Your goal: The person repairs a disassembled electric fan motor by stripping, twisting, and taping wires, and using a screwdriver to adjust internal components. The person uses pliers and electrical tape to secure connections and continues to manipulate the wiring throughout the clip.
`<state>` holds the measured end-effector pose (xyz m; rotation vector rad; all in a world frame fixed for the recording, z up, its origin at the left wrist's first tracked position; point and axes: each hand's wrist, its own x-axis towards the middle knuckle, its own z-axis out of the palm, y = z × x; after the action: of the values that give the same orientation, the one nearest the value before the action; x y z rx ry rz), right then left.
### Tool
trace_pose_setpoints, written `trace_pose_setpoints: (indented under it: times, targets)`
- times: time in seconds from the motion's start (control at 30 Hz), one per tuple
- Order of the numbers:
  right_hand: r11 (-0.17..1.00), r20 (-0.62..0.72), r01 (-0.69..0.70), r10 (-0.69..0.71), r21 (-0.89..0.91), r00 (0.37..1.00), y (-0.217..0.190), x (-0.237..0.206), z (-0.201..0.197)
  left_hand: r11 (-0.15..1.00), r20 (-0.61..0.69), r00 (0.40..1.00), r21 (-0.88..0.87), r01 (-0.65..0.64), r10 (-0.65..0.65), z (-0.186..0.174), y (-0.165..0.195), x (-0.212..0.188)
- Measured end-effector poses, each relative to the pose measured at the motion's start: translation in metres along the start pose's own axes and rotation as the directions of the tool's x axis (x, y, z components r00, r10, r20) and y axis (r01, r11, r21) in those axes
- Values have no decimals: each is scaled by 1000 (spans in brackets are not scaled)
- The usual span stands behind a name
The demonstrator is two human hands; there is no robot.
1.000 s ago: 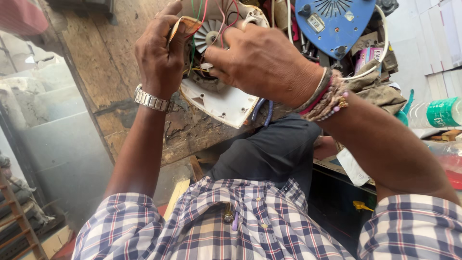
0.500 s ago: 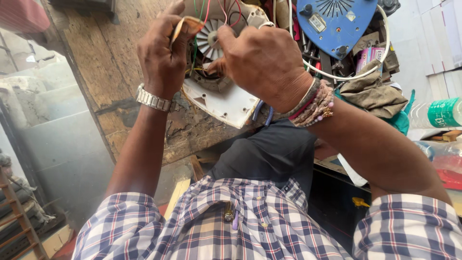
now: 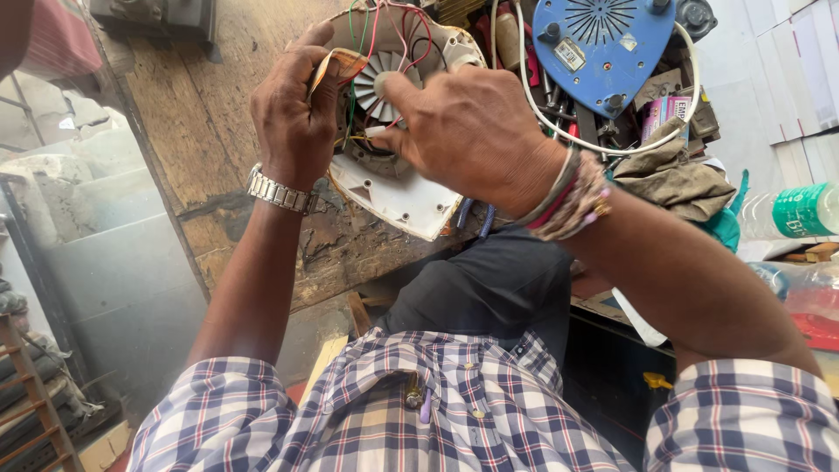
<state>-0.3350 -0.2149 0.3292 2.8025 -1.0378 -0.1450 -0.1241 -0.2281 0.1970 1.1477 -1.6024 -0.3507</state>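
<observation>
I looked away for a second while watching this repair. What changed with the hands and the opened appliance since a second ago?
The right hand slid left across the opened white appliance, and its fingertips now pinch at the wires beside the small fan wheel. The left hand still grips the appliance's left edge. The blue appliance base and wooden bench have not moved.

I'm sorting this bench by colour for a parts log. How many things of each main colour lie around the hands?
White: 2, opened appliance housing, white cord
Blue: 1, blue triangular base plate
Green: 1, green-labelled bottle
Brown: 1, crumpled rag
Total: 5
</observation>
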Motion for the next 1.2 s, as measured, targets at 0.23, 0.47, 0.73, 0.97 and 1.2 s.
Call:
trace_pose_setpoints:
  times: [0.23,0.47,0.73,0.97,1.2]
  targets:
    - [974,-230,224,-224,-29,947,11,-11,10,999,4,999,5,-51,51,0,-4,-2]
    - [949,316,-279,222,148,922,-21,2,-5,973,40,973,49,224,-226,6,-3,2]
    - [993,-149,102,-110,-59,983,-4,-1,-3,1000,-6,1000,9,14,-14,8,-10,2]
    - [992,-122,128,-126,8,985,2,-16,-8,1000,27,999,12,-17,16,1,3,0]
    - [966,219,-178,135,188,966,-9,-3,-15,999,-5,999,4,47,-47,-1,6,-3]
